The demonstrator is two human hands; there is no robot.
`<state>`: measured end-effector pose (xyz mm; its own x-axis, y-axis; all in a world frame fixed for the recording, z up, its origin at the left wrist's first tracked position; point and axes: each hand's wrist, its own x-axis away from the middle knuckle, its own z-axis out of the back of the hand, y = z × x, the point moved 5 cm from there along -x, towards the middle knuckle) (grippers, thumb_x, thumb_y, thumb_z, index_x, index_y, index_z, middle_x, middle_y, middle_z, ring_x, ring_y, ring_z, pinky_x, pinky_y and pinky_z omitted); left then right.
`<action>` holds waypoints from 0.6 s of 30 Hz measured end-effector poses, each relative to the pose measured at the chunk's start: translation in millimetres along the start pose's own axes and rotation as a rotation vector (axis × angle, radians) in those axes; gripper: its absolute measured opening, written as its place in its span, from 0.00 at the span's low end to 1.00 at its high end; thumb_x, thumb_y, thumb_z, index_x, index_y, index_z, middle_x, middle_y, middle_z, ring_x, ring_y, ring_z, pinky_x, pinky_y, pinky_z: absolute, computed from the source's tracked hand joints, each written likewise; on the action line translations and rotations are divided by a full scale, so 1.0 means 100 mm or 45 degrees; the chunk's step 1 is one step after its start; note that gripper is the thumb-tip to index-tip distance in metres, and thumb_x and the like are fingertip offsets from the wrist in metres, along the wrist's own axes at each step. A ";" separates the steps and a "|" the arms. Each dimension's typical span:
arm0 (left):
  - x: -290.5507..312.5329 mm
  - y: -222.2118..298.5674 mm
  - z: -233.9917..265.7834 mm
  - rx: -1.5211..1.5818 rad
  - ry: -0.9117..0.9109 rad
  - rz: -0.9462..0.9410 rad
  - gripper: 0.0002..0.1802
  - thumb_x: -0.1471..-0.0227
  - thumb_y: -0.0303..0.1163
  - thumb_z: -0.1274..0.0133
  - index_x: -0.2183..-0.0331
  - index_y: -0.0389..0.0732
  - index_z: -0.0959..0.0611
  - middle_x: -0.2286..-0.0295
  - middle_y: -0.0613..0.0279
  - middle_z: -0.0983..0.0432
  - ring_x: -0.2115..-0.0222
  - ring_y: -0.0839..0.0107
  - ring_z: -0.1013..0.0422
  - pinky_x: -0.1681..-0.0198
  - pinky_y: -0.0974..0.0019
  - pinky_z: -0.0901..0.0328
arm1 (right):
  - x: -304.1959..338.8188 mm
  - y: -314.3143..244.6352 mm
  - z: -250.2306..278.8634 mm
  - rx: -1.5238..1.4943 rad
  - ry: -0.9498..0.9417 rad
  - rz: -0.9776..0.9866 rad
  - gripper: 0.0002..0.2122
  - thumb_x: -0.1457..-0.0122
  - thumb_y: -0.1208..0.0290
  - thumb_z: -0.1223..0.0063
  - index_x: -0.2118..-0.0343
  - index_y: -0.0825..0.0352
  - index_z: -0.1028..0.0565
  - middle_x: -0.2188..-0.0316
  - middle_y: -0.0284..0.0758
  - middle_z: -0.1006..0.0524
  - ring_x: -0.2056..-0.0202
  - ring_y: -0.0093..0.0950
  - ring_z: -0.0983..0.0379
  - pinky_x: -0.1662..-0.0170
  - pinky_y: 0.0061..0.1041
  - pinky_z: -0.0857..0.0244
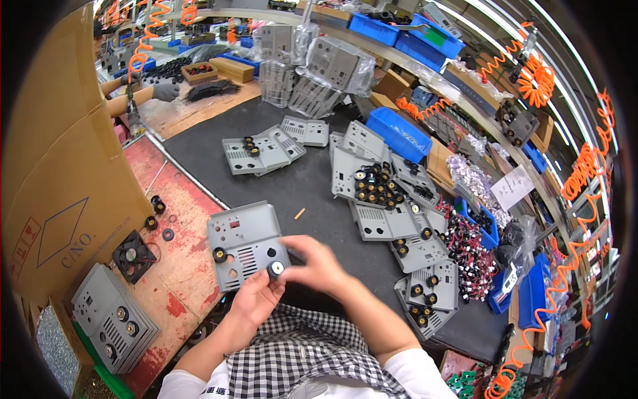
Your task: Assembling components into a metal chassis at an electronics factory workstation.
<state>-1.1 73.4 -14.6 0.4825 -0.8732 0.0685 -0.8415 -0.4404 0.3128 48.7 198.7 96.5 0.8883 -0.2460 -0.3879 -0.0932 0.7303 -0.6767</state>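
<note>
A grey metal panel (246,229) with slots and round holes lies in front of me, its lower right corner between my hands. A round black socket (275,268) with a pale centre sits at that corner. My left hand (256,302) is closed, its fingertips pinching at the socket's lower edge. My right hand (318,266) grips the panel's right edge, index finger above and thumb beside the socket. The undersides of the fingers are hidden. At the panel's left edge sits another black socket with a brass-coloured centre (219,255).
Left are stacked grey panels (109,326), a black fan (133,257) and a tall cardboard box (73,166). Panels bearing sockets (379,186) spread over the dark table to the right, beside wiring pieces (468,249) and a blue bin (399,134). A co-worker's gloved hand (165,92) shows far left.
</note>
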 end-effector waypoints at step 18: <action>-0.35 -0.20 0.86 0.202 0.558 0.052 0.10 0.42 0.34 0.57 0.58 0.45 0.27 0.62 0.65 0.27 0.63 0.69 0.29 0.60 0.62 0.31 | 0.00 0.13 -0.29 0.139 -0.095 -0.025 0.15 0.55 0.74 0.38 0.62 0.67 0.24 0.68 0.37 0.25 0.75 0.26 0.25 0.70 0.22 0.30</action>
<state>-21.7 94.9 -105.3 0.4769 -0.7348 0.4824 -0.8721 -0.4639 0.1555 34.5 189.4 69.6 0.9209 -0.2158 -0.3245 -0.0294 0.7918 -0.6101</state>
